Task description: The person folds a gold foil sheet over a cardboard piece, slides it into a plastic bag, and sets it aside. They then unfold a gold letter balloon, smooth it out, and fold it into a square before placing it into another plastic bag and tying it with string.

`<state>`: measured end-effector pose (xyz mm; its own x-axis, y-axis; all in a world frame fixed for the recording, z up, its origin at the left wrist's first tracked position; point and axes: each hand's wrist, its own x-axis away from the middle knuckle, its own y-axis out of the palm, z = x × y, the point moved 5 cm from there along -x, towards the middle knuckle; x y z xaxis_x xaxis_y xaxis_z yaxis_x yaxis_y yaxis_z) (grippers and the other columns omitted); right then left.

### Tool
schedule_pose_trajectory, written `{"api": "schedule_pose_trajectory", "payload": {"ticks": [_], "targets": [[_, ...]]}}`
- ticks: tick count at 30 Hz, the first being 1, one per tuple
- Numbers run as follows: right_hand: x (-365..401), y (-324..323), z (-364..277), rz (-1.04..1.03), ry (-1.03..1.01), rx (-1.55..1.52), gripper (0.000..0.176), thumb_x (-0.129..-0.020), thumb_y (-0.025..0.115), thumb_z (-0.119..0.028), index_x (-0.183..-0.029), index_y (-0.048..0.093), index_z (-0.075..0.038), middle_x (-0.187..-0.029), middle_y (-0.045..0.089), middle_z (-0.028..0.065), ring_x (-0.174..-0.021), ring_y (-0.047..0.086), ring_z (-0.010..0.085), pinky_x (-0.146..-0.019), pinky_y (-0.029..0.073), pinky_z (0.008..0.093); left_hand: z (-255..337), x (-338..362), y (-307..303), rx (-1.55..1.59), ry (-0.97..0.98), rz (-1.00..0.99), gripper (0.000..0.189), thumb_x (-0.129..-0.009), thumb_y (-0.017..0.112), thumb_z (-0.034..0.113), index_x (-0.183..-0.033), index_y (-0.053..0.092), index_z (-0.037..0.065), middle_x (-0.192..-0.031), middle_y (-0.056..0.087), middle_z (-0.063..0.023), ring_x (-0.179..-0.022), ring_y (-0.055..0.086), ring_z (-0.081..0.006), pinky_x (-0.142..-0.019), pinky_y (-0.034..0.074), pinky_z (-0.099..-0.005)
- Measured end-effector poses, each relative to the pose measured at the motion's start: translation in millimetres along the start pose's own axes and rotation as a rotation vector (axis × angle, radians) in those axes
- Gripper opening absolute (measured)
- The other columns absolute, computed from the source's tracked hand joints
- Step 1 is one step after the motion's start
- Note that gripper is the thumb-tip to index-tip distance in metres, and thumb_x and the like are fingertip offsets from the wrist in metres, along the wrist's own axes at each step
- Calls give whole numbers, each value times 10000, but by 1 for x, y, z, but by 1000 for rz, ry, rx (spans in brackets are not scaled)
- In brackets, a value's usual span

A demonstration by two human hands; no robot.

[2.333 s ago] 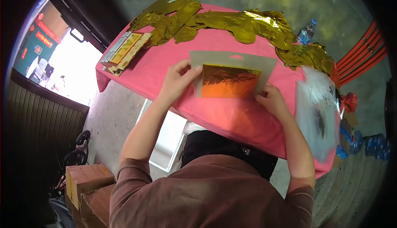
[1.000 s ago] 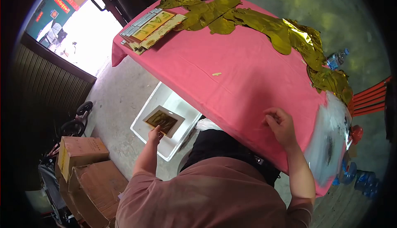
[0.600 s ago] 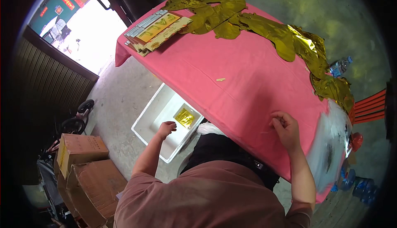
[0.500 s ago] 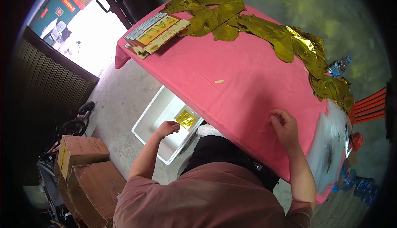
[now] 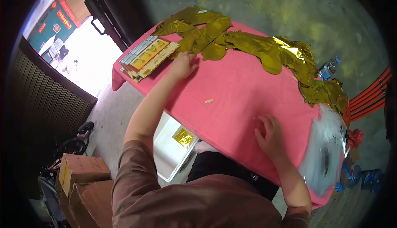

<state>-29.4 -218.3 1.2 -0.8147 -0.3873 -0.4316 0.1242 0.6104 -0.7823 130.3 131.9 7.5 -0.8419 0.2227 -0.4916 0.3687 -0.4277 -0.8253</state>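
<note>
My left hand (image 5: pixel 183 65) is stretched over the pink-covered table (image 5: pixel 231 122), beside a stack of printed cards (image 5: pixel 149 58) with "FALL" lettering. Its fingertips are close to the near edge of the flat gold foil pieces (image 5: pixel 211 42); whether they touch is hard to make out. The thumb stands apart and no held object shows. Low over the cloth on the right, my right hand (image 5: pixel 271 138) has bent, parted fingers with nothing visible in them. A small pale strip (image 5: pixel 209 101) lies on the cloth between my hands.
Clear plastic sleeves (image 5: pixel 324 153) lie over the table's right end. A water bottle (image 5: pixel 329 68) is by the far edge. Below the near edge sits a white bin (image 5: pixel 167 145) with a gold foil packet (image 5: pixel 183 137) in it. Cardboard boxes (image 5: pixel 84 172) stand at left.
My left hand has moved from above the white bin up and across to the cards and gold foil. My right hand stays over the cloth, its fingers more spread. The view has shifted slightly.
</note>
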Motion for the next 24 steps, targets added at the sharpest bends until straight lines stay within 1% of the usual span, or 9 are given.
{"api": "schedule_pose_trajectory", "payload": {"ticks": [3, 5, 12, 15, 17, 18, 21, 23, 24], "targets": [[-1, -1, -2, -22, 13, 11, 375, -750, 653, -109, -1105, 561, -33, -1147, 523, 168, -1073, 498, 358, -930, 400, 449, -23, -30, 20, -134, -51, 65, 227, -790, 639, 186, -957, 674, 36, -1013, 630, -146, -1008, 556, -344, -860, 471, -448], [-2, -1, -3, -28, 23, 22, 359, -750, 653, -114, -1089, 569, -32, -1145, 524, 165, -1072, 499, 355, -926, 400, 446, -40, -42, 38, -213, -184, -148, 209, -813, 594, 165, -968, 675, 51, -1025, 631, -138, -985, 576, -323, -851, 488, -424], [-4, 2, -1, -56, 19, 29, 295, -751, 649, -118, -1029, 600, -34, -1130, 530, 150, -1059, 506, 336, -917, 400, 436, -36, -50, 47, -564, -123, -228, 172, -827, 507, 71, -885, 658, 13, -997, 633, -143, -951, 593, -288, -805, 510, -379], [-6, -1, -5, -50, 19, 28, 286, -751, 649, -115, -1021, 602, -35, -1121, 532, 148, -1049, 510, 332, -915, 402, 435, -38, -44, 48, -455, -74, -93, 150, -844, 507, 92, -901, 611, 1, -952, 617, -169, -932, 583, -327, -770, 502, -417], [-5, 0, -3, -45, 16, 30, 285, -750, 650, -114, -1019, 601, -35, -1117, 533, 148, -1045, 511, 333, -912, 403, 436, -33, -37, 36, -185, -95, 183, 149, -892, 497, 133, -963, 546, 11, -899, 594, -204, -894, 569, -384, -744, 475, -465], [-5, 0, -3, -42, 11, 33, 284, -749, 652, -113, -1017, 600, -36, -1114, 533, 148, -1041, 512, 334, -909, 403, 436, -26, -36, 34, -185, -94, 186, 149, -892, 497, 133, -963, 546, 11, -899, 594, -204, -894, 569, -384, -744, 475, -465], [-6, -2, -4, -42, 10, 17, 282, -746, 655, -110, -1013, 600, -37, -1114, 534, 149, -1033, 515, 338, -894, 412, 439, 26, -37, 16, 144, -174, 168, 165, -940, 484, 185, -1024, 494, 43, -854, 577, -228, -804, 569, -427, -704, 451, -500], [-5, 0, -3, -35, 7, 15, 287, -739, 658, -107, -1010, 600, -33, -1105, 537, 154, -1031, 514, 343, -890, 412, 446, 78, -33, 7, 256, -90, 92, 148, -943, 494, 189, -1030, 513, 71, -887, 619, -191, -829, 607, -408, -688, 478, -477], [-5, 1, -1, -27, 1, 15, 292, -733, 661, -103, -1008, 600, -28, -1096, 541, 160, -1028, 514, 347, -887, 412, 453, 112, -28, 1, 322, 41, 63, 142, -935, 506, 176, -1038, 521, 81, -882, 623, -181, -846, 613, -396, -698, 486, -465]]}}
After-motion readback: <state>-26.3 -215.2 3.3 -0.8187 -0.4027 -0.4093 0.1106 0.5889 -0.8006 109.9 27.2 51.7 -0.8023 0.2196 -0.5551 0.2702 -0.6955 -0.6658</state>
